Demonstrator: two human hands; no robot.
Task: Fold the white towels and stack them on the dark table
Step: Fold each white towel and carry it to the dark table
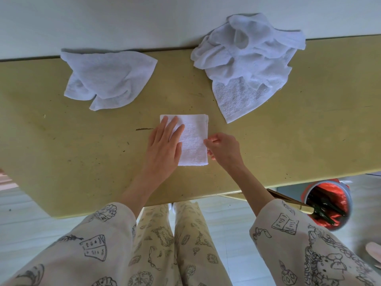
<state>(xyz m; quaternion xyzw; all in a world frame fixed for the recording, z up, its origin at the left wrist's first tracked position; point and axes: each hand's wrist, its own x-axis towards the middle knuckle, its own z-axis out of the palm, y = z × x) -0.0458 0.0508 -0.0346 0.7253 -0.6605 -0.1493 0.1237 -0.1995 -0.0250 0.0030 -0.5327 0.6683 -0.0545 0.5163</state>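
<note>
One towel (pixel 192 141) lay folded small at the middle of the surface (pixel 309 141). The left hand (pixel 162 145) pressed it flat, fingers straight; the right hand (pixel 223 148) pinched its right edge. A loose towel (pixel 107 79) at upper left and a heap (pixel 247 62) at upper right remained unfolded; no stack was started.

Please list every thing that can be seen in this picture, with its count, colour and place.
folded towel: one, white, table centre, under the hands
loose towel: one, white, crumpled, far left of table
towel pile: several, count unclear, white, far right, against the wall
table: one, yellowish-olive, scuffed
wall: white, behind table
bin: one, grey with red liner, floor at right
left hand: flat on the folded towel
right hand: fingers pinch its right edge
sleeves: two, cream, printed drawings
</note>
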